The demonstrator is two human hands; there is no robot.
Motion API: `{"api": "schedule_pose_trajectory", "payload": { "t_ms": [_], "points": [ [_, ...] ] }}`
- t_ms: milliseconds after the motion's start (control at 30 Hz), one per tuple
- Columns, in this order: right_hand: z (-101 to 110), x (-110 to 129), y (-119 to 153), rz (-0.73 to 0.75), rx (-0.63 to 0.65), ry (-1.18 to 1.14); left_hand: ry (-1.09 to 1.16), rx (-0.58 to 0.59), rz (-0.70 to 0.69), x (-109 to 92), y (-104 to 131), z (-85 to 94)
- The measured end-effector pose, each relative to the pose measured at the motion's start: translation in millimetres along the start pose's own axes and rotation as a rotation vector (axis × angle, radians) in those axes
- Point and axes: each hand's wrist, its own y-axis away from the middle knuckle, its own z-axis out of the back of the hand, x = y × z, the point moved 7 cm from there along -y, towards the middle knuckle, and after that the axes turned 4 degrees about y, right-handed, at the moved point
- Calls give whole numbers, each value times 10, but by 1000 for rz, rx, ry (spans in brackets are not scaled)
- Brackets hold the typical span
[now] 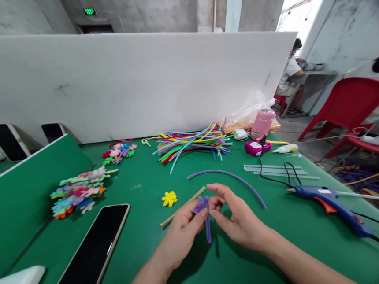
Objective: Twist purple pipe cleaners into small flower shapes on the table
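Note:
My left hand (186,226) pinches a purple pipe cleaner (208,228) bent into small loops, its straight tail hanging down. My right hand (230,213) touches the right side of the loops, thumb and index finger close together and the other fingers curled. Beyond my hands lies a thin olive stick (170,219), partly hidden by my left hand. A yellow flower (169,199) rests to its left. A loose purple pipe cleaner (235,178) curves across the green table (145,247) behind my right hand.
Bundled pipe cleaners (193,144) lie at the back. Finished flowers (81,191) and a phone (90,256) are on the left. To the right are a blue glue gun (334,206), clear glue sticks (278,169), a pink bottle (262,123) and a red chair (355,105). A person (291,75) sits farther back.

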Motion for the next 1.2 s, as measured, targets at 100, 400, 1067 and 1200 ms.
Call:
{"api": "schedule_pose_trajectory", "payload": {
  "t_ms": [100,400,1067,1200],
  "points": [
    [-29,-85,-5,-192,22,-194,-117,25,-69,-91,5,-26],
    [-215,-340,82,-689,160,-820,-589,82,-234,-174,82,-119],
    [69,82,38,261,-123,307,422,29,174,146,-14,-50],
    [82,176,49,371,-92,422,453,65,204,196,-21,-53]
  ]
}}
